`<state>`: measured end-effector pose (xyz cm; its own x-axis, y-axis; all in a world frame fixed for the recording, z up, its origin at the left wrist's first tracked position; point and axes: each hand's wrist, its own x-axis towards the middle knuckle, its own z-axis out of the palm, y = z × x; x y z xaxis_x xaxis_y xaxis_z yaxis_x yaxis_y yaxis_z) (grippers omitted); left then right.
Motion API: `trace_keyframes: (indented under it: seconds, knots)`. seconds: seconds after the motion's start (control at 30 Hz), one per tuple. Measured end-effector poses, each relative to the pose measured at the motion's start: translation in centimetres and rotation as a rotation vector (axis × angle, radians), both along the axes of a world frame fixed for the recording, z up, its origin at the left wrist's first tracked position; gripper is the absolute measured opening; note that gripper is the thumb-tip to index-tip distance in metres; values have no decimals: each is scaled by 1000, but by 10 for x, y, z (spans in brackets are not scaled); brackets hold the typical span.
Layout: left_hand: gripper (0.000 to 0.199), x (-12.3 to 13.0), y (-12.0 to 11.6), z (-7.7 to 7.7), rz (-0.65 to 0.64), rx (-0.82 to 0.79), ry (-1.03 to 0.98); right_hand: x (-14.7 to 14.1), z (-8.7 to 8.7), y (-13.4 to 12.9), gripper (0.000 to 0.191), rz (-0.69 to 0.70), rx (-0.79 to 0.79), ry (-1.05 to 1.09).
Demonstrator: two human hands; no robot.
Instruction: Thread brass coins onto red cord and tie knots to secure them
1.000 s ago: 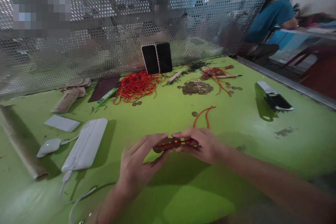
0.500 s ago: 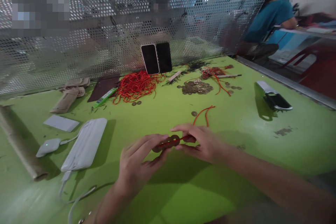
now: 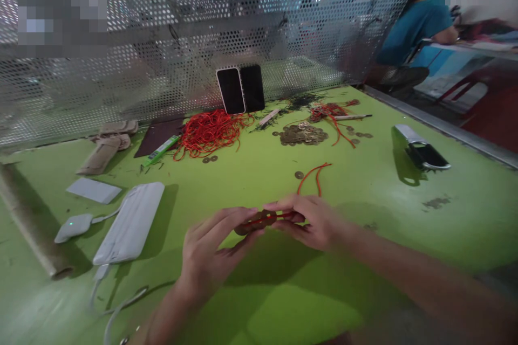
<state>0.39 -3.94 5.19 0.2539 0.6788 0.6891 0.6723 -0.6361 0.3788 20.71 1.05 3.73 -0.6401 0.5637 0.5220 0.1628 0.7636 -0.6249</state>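
Between my two hands, over the green table, is a short row of overlapping round brown coins (image 3: 265,220) with holes. A red cord (image 3: 309,175) runs along the coins, passes through my right hand, and its loose ends lie on the table beyond. My left hand (image 3: 216,245) grips the coins' left end between thumb and fingers. With thumb and fingertips, my right hand (image 3: 309,221) pinches the right-hand coin and the cord beside it. A single coin (image 3: 299,175) lies just past the right hand, near the cord ends.
Farther back are a heap of red cord (image 3: 212,132), a pile of coins (image 3: 303,133) and two upright phones (image 3: 231,91) against a perforated metal screen (image 3: 162,64). A white power bank (image 3: 131,221) with cables lies left. At right is a black-and-silver object (image 3: 424,153); a person in blue (image 3: 423,29) sits beyond.
My right fingers have shifted slightly left and closed onto the right end of the coins. My left hand keeps its grip almost unmoved.
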Motion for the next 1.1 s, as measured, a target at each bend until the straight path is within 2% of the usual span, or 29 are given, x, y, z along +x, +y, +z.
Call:
trace_keyframes:
  seconds: [0.17, 0.37, 0.57, 0.77, 0.9, 1.0, 1.1]
  knots:
    - [33, 0, -1, 0, 35, -29, -27, 0, -1, 0, 20, -11, -1, 19]
    - [31, 1, 0, 2, 30, 4, 0, -1, 0, -2, 22, 4, -97, 41]
    - [33, 1, -3, 2, -4, -120, -14, -3, -3, -1, 21, 32, -57, 39]
    - [31, 1, -3, -1, -17, -32, -21, -3, -2, -4, 22, 43, -107, 25]
    - [32, 2, -2, -1, -22, -37, -17, -4, -1, -5, 22, 35, -101, 20]
    - [31, 1, -3, 0, -40, -83, -34, -5, -3, -4, 23, 25, -100, 21]
    - [32, -1, -4, 2, -60, -278, -81, -5, -5, -4, 23, 23, -78, 7]
